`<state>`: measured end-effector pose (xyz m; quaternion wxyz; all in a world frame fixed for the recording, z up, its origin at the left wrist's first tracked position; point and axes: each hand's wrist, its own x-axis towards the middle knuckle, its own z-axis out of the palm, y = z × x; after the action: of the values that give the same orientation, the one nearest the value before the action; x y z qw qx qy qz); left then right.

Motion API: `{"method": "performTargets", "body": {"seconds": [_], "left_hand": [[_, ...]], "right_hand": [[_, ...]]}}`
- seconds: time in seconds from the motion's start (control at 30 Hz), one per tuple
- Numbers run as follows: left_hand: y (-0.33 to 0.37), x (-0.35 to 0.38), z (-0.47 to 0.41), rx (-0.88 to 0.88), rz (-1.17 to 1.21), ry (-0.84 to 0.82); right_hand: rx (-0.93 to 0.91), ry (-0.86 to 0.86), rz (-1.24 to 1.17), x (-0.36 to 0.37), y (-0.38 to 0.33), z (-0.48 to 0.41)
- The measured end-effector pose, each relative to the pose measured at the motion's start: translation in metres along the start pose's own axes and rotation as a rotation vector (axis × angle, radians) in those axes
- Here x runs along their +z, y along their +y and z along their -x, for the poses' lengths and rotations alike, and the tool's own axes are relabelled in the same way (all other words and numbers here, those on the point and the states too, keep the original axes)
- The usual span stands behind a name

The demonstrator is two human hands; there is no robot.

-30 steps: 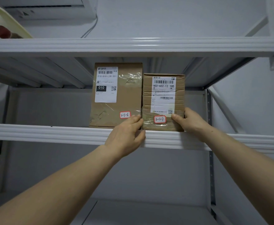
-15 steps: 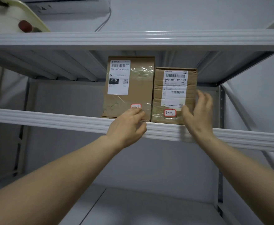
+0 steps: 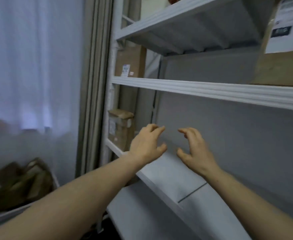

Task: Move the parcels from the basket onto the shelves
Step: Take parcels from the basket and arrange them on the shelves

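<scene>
Three cardboard parcels show: one [image 3: 281, 54] at the far right on the middle shelf [image 3: 211, 89], one [image 3: 130, 61] far left behind the rack, one [image 3: 120, 129] lower left. Three shelf levels are visible. Two bare hands, left [image 3: 146, 144] and right [image 3: 194, 149], both empty.

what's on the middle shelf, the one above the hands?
At the right edge, a brown parcel with a white label stands on the middle shelf. The stretch left of it looks bare. Its deck is seen from below, so anything lying flat is hidden. Both hands are empty.
</scene>
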<state>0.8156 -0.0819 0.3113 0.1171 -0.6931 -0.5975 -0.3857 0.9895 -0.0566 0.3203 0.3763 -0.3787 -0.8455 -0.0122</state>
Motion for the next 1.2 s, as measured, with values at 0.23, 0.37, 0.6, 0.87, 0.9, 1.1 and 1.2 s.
{"method": "performTargets", "body": {"seconds": [0.23, 0.37, 0.6, 0.87, 0.9, 1.1, 1.2], "left_hand": [[-0.144, -0.012, 0.090, -0.463, 0.002, -0.114], [-0.235, -0.034, 0.125, -0.607, -0.037, -0.137], [-0.392, -0.090, 0.181, -0.840, -0.068, -0.165], [-0.518, -0.132, 0.227, -1.077, -0.111, -0.144], [-0.533, -0.134, 0.230, -1.104, -0.111, -0.136], [-0.620, -0.138, 0.242, -1.253, -0.124, -0.101], [-0.664, -0.141, 0.235, -1.300, -0.139, -0.069]], "right_hand": [[0.110, -0.338, -0.179, 0.163, -0.080, 0.000], [0.061, -0.461, -0.219, 0.240, -0.131, -0.026], [0.019, -0.654, -0.304, 0.376, -0.235, -0.076], [-0.029, -0.797, -0.379, 0.494, -0.321, -0.116], [-0.032, -0.813, -0.386, 0.510, -0.327, -0.123], [-0.022, -0.920, -0.446, 0.604, -0.353, -0.166], [0.002, -0.961, -0.514, 0.656, -0.364, -0.196]]}}
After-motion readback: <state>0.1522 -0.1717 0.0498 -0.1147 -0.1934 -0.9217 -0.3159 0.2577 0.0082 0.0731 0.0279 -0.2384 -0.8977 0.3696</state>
